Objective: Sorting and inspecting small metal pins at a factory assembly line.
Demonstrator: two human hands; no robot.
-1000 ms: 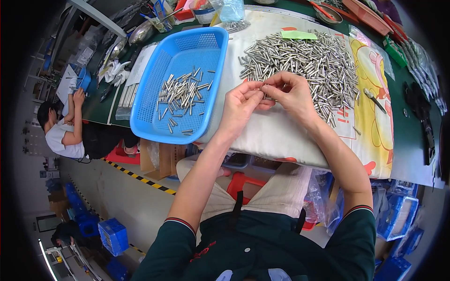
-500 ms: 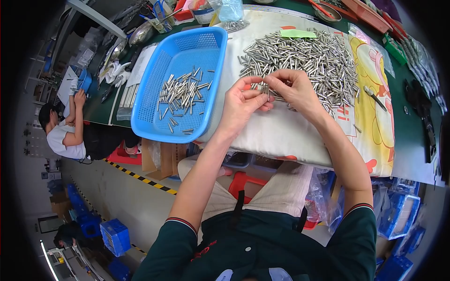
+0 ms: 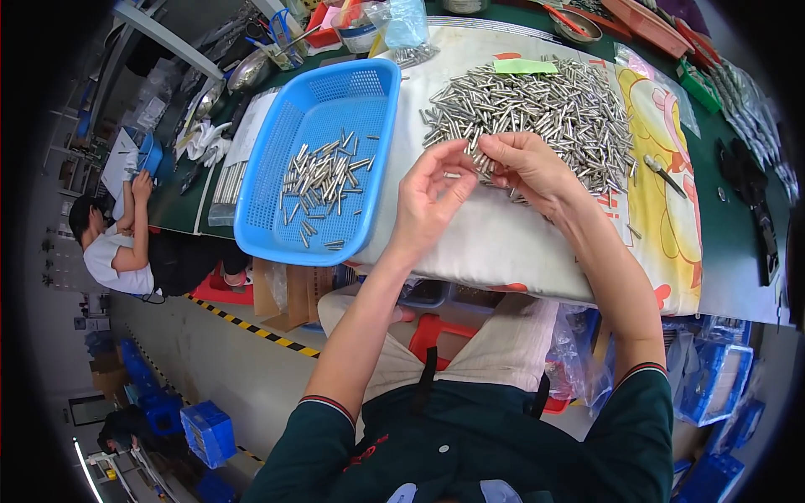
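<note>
A large heap of short silvery metal pins (image 3: 545, 109) lies on the cloth ahead of me, with a green paper slip (image 3: 525, 66) on top. At the heap's near left edge, my left hand (image 3: 429, 201) has its fingers curled, thumb and forefinger apart; a small shiny pin appears to lie against the curled fingers. My right hand (image 3: 537, 174) is closed in a pinch on a few metal pins, its lower fingers folded under and partly hidden. To the left, a blue plastic basket (image 3: 251, 201) holds a smaller lot of similar pins (image 3: 323, 180).
A marker-like tool (image 3: 664, 175) and a stray pin lie on the patterned cloth (image 3: 671, 243) to the right. Cups, tools and a red tray (image 3: 646, 25) line the far edge. A co-worker (image 3: 117, 243) sits at the left bench.
My hands have drawn slightly apart, the left thumb and forefinger opening away from the right fingertips. The view has shifted a little.
</note>
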